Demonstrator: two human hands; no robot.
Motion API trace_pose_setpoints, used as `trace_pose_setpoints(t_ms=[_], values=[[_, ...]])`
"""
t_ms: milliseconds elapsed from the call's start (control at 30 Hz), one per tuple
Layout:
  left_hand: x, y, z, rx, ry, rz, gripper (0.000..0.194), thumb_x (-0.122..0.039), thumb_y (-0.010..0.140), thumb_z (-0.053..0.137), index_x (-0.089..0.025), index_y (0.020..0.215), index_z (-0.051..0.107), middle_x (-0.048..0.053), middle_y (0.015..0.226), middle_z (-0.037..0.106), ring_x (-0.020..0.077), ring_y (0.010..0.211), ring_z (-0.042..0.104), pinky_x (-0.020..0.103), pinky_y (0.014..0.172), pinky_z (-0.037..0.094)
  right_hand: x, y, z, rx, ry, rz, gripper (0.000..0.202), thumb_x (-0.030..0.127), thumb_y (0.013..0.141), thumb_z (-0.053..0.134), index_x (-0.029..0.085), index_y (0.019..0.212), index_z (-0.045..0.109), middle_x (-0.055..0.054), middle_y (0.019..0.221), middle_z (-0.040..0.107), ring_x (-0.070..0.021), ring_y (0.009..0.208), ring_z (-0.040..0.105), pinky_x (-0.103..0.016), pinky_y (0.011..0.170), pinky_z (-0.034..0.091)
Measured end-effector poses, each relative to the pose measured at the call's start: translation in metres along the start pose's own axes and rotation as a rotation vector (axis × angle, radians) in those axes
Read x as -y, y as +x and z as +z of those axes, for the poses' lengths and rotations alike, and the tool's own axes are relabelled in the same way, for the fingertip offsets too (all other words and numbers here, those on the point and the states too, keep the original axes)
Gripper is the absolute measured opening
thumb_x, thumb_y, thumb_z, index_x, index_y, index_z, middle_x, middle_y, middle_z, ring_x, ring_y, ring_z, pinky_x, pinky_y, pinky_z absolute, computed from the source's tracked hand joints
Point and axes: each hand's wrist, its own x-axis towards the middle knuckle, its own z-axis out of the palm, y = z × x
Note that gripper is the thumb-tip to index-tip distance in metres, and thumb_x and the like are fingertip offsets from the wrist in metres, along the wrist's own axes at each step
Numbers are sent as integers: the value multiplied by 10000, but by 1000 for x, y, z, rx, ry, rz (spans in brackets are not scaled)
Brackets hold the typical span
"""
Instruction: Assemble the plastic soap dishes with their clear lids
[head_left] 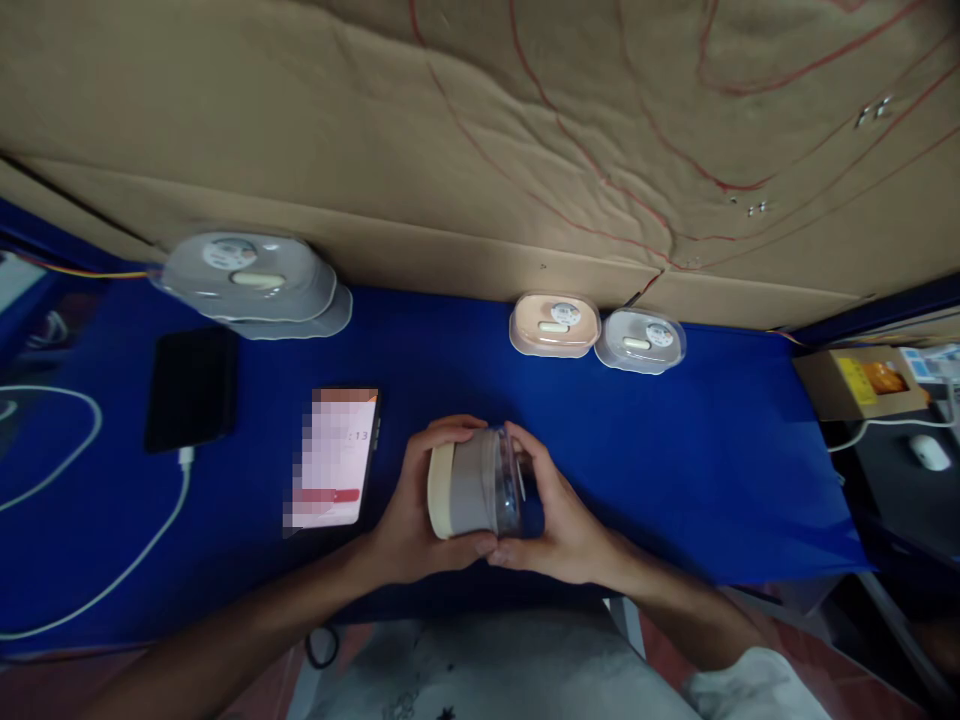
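Note:
Between my two hands is a small plastic container (pixel 471 490), tipped on its side over the blue table. It has a cream base, a grey body and a clear lid (pixel 510 490) facing right. My left hand (pixel 427 500) wraps the cream and grey end, thumb along the near side. My right hand (pixel 551 510) grips the clear lid end, with fingers at the far edge and thumb at the near edge. The two thumbs almost meet below the container. A phone with a lit screen (pixel 337 460) lies just left of my left hand.
Along the cardboard wall (pixel 450 240) stand a stack of grey lidded containers (pixel 255 285), a peach one (pixel 555 325) and a grey one (pixel 641 340). On the left lies a dark device (pixel 191 390) with a white cable (pixel 169 545). A cardboard box (pixel 862 383) and white mouse (pixel 930 453) are at right.

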Motion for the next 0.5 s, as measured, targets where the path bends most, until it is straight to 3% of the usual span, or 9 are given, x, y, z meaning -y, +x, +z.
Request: trace_pose_setpoints(t_ms=[167,367,500], values=[[-4,3,-2,-38,19,33,748,-482,812,907,-350,1423,497,110,1442,515,339,1321,548,513,1063,488,-4,-2,2,-69,-11,-67,1250,618,791,893,294,1703,101,-193,1654,403,-378,1506,490,-587,1242,441],[-3,2,-2,38,28,-7,776,-380,807,920,-364,1440,470,105,1463,483,328,1338,539,496,1068,488,-7,-2,4,-34,-105,-56,1285,594,812,883,290,1711,18,-224,1677,351,-403,1543,441,-615,1239,436],[-1,1,-3,45,21,-15,799,-338,782,930,-364,1438,474,103,1460,484,336,1347,529,494,1070,488,-10,0,4,-3,-154,-35,1391,629,758,911,274,1718,-31,-240,1686,340,-439,1559,412,-632,1247,421]])
